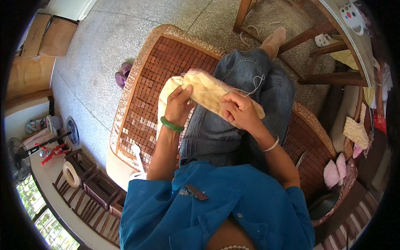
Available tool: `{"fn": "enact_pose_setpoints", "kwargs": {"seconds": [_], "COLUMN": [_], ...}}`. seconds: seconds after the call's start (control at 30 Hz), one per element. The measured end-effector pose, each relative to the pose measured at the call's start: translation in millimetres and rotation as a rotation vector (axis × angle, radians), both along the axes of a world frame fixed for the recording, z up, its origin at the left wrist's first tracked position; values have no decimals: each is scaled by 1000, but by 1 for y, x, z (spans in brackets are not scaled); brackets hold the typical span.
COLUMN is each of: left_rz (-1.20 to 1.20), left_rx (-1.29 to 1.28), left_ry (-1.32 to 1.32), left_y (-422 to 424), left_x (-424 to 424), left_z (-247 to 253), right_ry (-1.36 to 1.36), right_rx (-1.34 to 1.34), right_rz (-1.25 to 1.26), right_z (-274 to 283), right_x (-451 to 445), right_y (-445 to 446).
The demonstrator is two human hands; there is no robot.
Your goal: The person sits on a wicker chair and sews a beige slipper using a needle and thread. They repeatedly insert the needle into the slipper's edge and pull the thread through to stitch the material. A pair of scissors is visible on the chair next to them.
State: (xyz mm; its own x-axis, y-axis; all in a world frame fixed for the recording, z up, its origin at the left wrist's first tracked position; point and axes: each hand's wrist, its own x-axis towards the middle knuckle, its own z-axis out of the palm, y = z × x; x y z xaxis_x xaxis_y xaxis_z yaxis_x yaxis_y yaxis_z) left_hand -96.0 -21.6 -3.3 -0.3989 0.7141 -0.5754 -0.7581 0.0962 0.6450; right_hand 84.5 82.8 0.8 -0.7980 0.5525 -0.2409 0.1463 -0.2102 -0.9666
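A pale yellow padded cloth piece (209,93) with a pinkish edge lies over my jeans-clad knees, held between both hands. My left hand (179,104), with a green bangle at the wrist, pinches its left part between thumb and fingers. My right hand (239,109), with a silvery bangle, has its fingertips pressed together against the lower right of the cloth; whether they hold a needle is too small to tell. A white thread (257,82) loops over the cloth's upper edge onto the jeans, and a thin pale strand lies across the yellow face.
I sit on a seat with a brown beaded mat (147,90). A white container (137,176) with a white handle stands by my left elbow. A wooden-legged table (347,34) with a spotted mug (351,17) is at upper right. Purple shoes (122,76) lie on the floor; pink cloth pieces (334,173) lie right.
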Motion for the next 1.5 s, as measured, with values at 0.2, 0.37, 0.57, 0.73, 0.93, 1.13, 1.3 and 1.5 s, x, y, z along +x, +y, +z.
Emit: {"fn": "enact_pose_setpoints", "kwargs": {"seconds": [0.2, 0.37, 0.57, 0.73, 0.93, 1.13, 1.3, 1.5], "left_rz": [4, 21, 37, 40, 35, 27, 21, -35], "left_rx": [17, 29, 43, 38, 43, 45, 27, 9], "left_ry": [14, 1, 3, 18, 50, 332, 379, -28], "left_y": [-5, -7, -5, -4, -7, -6, -6, -7], "left_x": [-3, -2, 0, 1, 1, 8, 17, 7], "left_z": [2, 3, 4, 6, 1, 7, 17, 18], "right_ry": [-77, -141, -134, -110, -126, -152, -143, -114], "right_rx": [442, 567, 547, 560, 558, 555, 519, 505], "right_rz": [86, 111, 130, 126, 127, 113, 56, 8], "right_z": [30, 34, 32, 30, 30, 28, 28, 30], "right_x": [-21, -26, -26, -25, -25, -30, -38, -34], "right_y": [1, 4, 4, 4, 4, 3, -1, -6]}}
